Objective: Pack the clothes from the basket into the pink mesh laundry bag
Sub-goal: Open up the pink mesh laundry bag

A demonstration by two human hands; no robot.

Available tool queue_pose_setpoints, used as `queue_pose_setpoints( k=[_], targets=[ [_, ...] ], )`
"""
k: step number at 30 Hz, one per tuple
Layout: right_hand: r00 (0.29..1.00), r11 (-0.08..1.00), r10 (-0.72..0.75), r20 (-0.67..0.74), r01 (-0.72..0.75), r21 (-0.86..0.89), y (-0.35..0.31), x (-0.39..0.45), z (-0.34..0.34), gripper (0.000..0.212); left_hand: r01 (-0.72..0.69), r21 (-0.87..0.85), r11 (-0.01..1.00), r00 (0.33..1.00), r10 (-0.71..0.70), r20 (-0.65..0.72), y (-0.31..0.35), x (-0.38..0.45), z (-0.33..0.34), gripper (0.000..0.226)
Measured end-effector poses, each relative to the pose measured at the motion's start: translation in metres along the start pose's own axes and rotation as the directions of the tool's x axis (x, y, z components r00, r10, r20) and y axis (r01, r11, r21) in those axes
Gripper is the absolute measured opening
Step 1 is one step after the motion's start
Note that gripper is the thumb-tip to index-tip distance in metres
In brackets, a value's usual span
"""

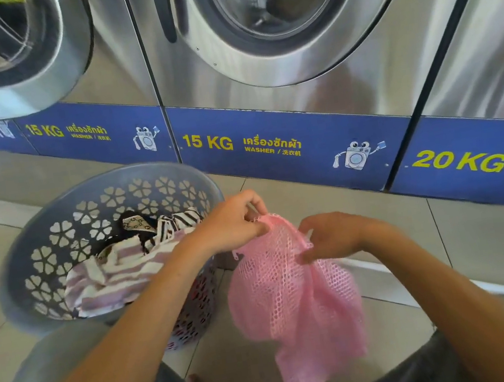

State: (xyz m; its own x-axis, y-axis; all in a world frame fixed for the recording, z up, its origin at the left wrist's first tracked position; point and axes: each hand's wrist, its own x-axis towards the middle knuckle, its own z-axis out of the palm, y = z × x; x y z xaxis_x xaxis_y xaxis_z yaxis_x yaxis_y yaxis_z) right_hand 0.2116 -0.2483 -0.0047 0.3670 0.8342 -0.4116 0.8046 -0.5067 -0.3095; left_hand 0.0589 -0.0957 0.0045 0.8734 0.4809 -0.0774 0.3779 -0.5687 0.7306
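Note:
A pink mesh laundry bag (296,302) hangs limp in front of me, above the tiled floor. My left hand (232,223) pinches the bag's top edge at its upper left. My right hand (332,236) grips the same edge farther right. To the left stands a grey plastic basket (53,227) with flower-shaped holes. Inside it lie clothes: a pink-and-white striped garment (116,273), a brown-and-white striped piece (176,221) and something dark beneath them. My left forearm crosses over the basket's right rim.
A row of steel washing machines (280,39) with round doors stands just behind, with blue base panels (269,142) marked 15 KG and 20 KG. Beige floor tiles (377,204) lie between the machines and me. My knees in dark shorts (412,373) show at the bottom.

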Motion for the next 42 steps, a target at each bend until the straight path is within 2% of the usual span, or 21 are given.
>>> queue_pose_setpoints(
  k=[3, 5, 8, 11, 13, 15, 17, 20, 24, 29, 32, 35, 37, 40, 42],
  targets=[
    [0.982, 0.980, -0.072, -0.177, 0.103, 0.171, -0.010, 0.001, 0.000, 0.046, -0.013, -0.126, 0.992, 0.997, 0.023, 0.072, 0.005, -0.001, 0.002, 0.028],
    [0.961, 0.978, -0.136, -0.242, 0.169, 0.121, -0.017, 0.000, -0.001, 0.034, -0.020, -0.137, 0.990, 0.995, 0.033, 0.097, 0.007, -0.002, 0.002, 0.030],
    [0.957, 0.984, -0.145, -0.251, 0.165, 0.060, -0.020, -0.001, -0.005, 0.029, -0.020, -0.144, 0.989, 0.995, 0.033, 0.091, 0.008, -0.001, 0.002, 0.030],
    [0.949, 0.966, -0.093, -0.303, 0.159, 0.202, -0.016, -0.004, -0.016, 0.023, 0.016, -0.021, 1.000, 0.998, -0.015, 0.057, 0.005, 0.001, -0.003, 0.036],
    [0.940, 0.922, -0.043, -0.338, 0.168, 0.349, -0.015, -0.007, -0.021, 0.025, 0.056, 0.104, 0.993, 0.994, -0.065, 0.090, 0.004, -0.001, -0.008, 0.040],
    [0.930, 0.887, -0.002, -0.369, 0.172, 0.429, -0.014, -0.009, -0.025, 0.028, 0.062, 0.236, 0.970, 0.989, -0.091, 0.116, 0.003, -0.002, -0.011, 0.022],
    [0.911, 0.878, 0.036, -0.411, 0.168, 0.449, -0.012, -0.009, -0.028, 0.030, 0.072, 0.333, 0.940, 0.990, -0.107, 0.088, 0.003, -0.003, -0.014, 0.018],
    [0.879, 0.901, 0.044, -0.475, 0.171, 0.399, -0.006, -0.010, -0.032, 0.031, 0.113, 0.349, 0.930, 0.993, -0.115, -0.016, 0.003, -0.003, -0.021, 0.021],
    [0.844, 0.962, 0.028, -0.536, 0.123, 0.245, 0.003, -0.009, -0.036, 0.023, 0.133, 0.298, 0.945, 0.991, -0.123, -0.053, -0.002, -0.002, -0.033, 0.027],
    [0.801, 0.967, 0.084, -0.593, 0.079, 0.244, 0.013, -0.012, -0.040, 0.018, 0.110, 0.213, 0.971, 0.993, -0.117, 0.022, -0.006, -0.001, -0.042, 0.030],
    [0.785, 0.972, 0.112, -0.610, 0.040, 0.230, 0.017, -0.012, -0.041, 0.017, 0.085, 0.051, 0.995, 0.995, -0.088, 0.054, -0.004, -0.003, -0.045, 0.030],
    [0.826, 0.977, 0.141, -0.546, -0.025, 0.213, 0.019, -0.011, -0.038, 0.011, 0.069, -0.099, 0.993, 0.997, -0.066, 0.038, -0.001, -0.004, -0.044, 0.025],
    [0.860, 0.989, 0.107, -0.499, -0.039, 0.146, 0.016, -0.010, -0.033, 0.010, 0.063, -0.154, 0.986, 0.998, -0.058, 0.038, 0.003, -0.005, -0.040, 0.021],
    [0.920, 0.976, -0.038, -0.389, 0.118, 0.182, -0.002, -0.009, -0.021, 0.023, 0.060, -0.228, 0.972, 0.997, -0.046, 0.066, 0.008, -0.003, -0.030, 0.018],
    [0.927, 0.958, -0.135, -0.349, 0.212, 0.194, -0.016, -0.005, -0.011, 0.037, 0.058, -0.268, 0.962, 0.995, -0.036, 0.088, 0.009, -0.002, -0.025, 0.017]
  ],
)
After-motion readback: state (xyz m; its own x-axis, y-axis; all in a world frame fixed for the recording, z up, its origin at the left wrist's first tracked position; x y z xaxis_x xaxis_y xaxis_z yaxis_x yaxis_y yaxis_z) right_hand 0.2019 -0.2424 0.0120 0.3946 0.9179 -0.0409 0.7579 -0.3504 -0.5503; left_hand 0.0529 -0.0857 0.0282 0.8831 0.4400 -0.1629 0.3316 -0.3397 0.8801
